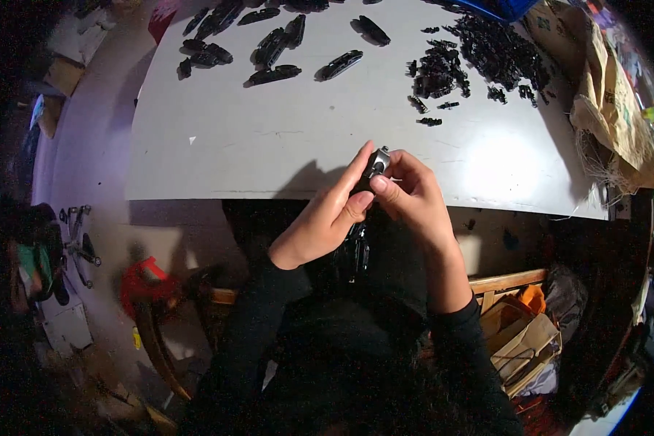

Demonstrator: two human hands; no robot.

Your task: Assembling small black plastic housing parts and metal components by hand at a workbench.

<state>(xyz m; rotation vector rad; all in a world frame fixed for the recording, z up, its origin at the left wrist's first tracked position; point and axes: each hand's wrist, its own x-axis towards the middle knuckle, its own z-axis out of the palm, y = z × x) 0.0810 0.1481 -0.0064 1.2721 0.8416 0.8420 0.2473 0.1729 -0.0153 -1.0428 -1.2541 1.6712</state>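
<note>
Hands in narrow pinch round blk part w/ silvery end, nr white table.

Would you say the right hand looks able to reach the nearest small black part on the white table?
Probably yes: nothing visible blocks the way to that small black part, though the right hand holds a silver-tipped black piece.

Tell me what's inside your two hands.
Between the left hand and right hand shows a black part with a silvery upper end. The hands cover much of its lower portion, so its full shape and underside cannot be seen.
</note>
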